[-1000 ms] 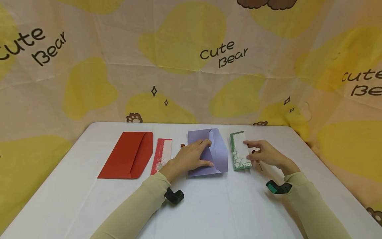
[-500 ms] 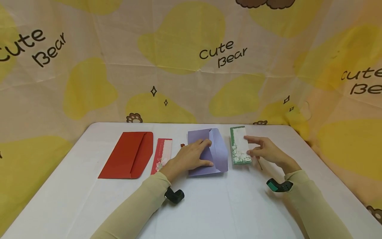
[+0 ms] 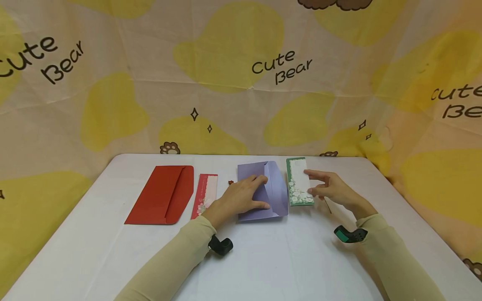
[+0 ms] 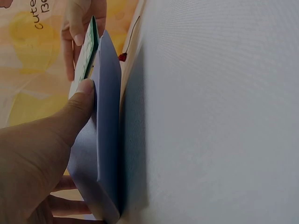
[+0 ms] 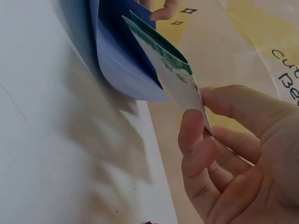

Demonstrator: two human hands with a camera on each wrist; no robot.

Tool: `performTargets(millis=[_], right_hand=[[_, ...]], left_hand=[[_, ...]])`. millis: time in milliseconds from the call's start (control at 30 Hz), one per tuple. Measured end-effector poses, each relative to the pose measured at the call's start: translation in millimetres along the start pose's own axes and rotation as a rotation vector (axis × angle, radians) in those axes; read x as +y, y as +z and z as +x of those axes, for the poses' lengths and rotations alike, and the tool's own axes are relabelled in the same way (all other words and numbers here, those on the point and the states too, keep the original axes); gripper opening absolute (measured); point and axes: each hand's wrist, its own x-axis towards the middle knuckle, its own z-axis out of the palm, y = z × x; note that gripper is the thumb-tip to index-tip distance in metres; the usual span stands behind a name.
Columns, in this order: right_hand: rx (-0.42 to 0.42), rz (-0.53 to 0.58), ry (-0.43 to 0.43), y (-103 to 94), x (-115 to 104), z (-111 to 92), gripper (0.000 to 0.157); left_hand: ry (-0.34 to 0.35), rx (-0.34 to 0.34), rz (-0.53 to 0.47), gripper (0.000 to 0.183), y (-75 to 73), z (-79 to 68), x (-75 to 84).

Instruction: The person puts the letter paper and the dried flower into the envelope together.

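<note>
In the head view a lavender envelope lies mid-table with its flap unfolded to the right. My left hand holds it from above, thumb and index finger spread along the pocket mouth. Seen from the right wrist, the envelope bows open at its mouth. My right hand pinches a folded green card with white flowers by its right edge. The card, tilted above the table, has its left edge close beside the envelope's flap. From the left wrist, the card overlaps the envelope beyond my thumb.
A red envelope lies at the left of the white table. Between the two envelopes is a pink-and-white card, partly behind my left arm. A small red item sits nearby. A thin dark stem lies below my right hand.
The green card has lifted and tipped up more toward the camera, then shifted left with my right hand toward the lavender envelope. My left hand has stayed in place.
</note>
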Motion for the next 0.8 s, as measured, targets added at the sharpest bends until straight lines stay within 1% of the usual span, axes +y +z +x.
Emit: performTargets(millis=[467, 667, 800], right_hand=[[0.004, 0.065, -0.021, 14.1, -1, 6, 0.069], [0.008, 0.069, -0.007, 18.7, -2, 6, 0.069], [0.008, 0.070, -0.015, 20.0, -2, 7, 0.069]], left_hand=[[0.016, 0.026, 0.006, 0.073, 0.5, 0.1, -0.1], [0.013, 0.015, 0.005, 0.073, 1.1, -0.6, 0.1], [0.011, 0.013, 0.008, 0.074, -0.6, -1.2, 0.0]])
